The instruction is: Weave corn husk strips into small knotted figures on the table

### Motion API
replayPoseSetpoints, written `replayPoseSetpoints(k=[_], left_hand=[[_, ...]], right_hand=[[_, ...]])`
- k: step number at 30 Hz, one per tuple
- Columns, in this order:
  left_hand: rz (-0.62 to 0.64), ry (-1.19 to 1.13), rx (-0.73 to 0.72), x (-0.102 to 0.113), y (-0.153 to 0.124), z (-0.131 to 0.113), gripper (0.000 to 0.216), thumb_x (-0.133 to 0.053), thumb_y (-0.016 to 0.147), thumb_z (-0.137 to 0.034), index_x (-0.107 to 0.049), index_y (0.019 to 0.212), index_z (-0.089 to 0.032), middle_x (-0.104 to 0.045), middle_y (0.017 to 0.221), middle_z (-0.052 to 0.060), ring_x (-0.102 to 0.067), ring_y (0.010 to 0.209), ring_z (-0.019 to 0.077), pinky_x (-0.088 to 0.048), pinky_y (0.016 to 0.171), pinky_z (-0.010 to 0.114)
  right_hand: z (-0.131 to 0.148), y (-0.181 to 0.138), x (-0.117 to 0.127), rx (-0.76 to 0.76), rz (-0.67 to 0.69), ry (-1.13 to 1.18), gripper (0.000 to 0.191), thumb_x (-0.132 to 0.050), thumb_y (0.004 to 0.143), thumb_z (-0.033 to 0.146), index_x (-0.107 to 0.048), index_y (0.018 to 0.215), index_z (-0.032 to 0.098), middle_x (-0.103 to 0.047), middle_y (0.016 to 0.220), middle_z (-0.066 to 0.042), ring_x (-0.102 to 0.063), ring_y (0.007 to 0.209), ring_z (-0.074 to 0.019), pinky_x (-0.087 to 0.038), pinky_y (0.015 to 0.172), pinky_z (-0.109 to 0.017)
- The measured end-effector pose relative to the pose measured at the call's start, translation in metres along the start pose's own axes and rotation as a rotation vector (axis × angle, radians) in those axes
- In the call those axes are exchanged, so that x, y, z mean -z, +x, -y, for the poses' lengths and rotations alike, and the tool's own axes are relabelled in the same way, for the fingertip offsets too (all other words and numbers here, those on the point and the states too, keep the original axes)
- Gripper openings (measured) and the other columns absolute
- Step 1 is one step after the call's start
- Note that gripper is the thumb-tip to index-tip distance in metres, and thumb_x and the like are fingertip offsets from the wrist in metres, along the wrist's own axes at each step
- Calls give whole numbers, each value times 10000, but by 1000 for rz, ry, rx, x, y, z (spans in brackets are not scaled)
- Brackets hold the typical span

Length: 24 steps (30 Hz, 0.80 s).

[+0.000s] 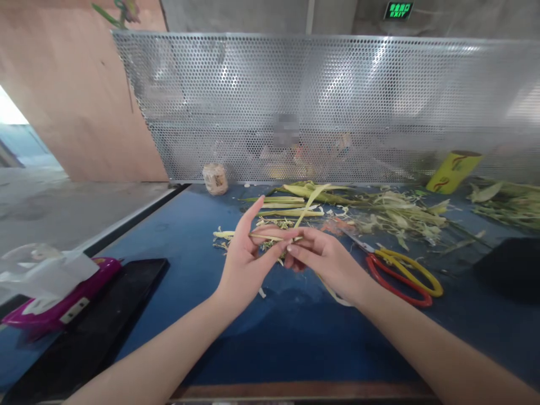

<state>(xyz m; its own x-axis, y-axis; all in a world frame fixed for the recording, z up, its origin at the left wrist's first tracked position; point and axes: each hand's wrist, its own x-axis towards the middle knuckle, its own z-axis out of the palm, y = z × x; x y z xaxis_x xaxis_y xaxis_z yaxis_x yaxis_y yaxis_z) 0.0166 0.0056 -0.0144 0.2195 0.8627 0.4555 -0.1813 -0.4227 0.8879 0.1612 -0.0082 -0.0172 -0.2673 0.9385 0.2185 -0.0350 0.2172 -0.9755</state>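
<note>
My left hand (247, 250) and my right hand (320, 253) meet above the middle of the blue table. Both pinch a pale green leaf strip (311, 203), which sticks up and to the right from between the fingers. The left thumb and fingers press on it while one left finger points upward. A strand also trails below my right hand. Just beyond the hands lie several cut stalks (287, 213) and plant scraps. To the right of my right hand rest scissors (403, 275) with one red and one yellow handle loop. The fingertips hide where the strip is gripped.
A perforated metal screen (261, 84) runs along the table's back. A wrapped roll (215, 179) and a yellow cylinder (453, 171) stand before it. Dried leaves (405, 216) spread at the right. A magenta device (63, 306) and a black tray (97, 326) are at the left.
</note>
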Motion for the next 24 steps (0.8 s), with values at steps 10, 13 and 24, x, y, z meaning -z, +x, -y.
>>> replayPoseSetpoints(k=[10,13,24], left_hand=[[87,47,-52,2,2,-2,665,-497,825,-212,-138,1385,-217,-690,947,50,-492,1134,158,-388,984,356],[108,48,-81,2,1,-2,698,-477,836,-180,-64,1395,-243,-693,947,35,-508,1125,149,-371,1006,361],[112,57,-45,3,4,-3,712,-439,856,-204,27,1388,-287,-687,982,28,-549,1085,166,-380,1000,377]], right_hand=[[1,1,2,-234,111,494,203,-557,801,294,-530,670,142,-578,555,29,-343,373,-2,-238,415,-174],[0,2,3,-214,100,460,221,-561,800,278,-523,639,130,-561,548,36,-301,366,9,-223,407,-170],[2,1,2,-70,35,169,218,-551,790,308,-506,648,150,-555,547,33,-329,350,-6,-230,384,-191]])
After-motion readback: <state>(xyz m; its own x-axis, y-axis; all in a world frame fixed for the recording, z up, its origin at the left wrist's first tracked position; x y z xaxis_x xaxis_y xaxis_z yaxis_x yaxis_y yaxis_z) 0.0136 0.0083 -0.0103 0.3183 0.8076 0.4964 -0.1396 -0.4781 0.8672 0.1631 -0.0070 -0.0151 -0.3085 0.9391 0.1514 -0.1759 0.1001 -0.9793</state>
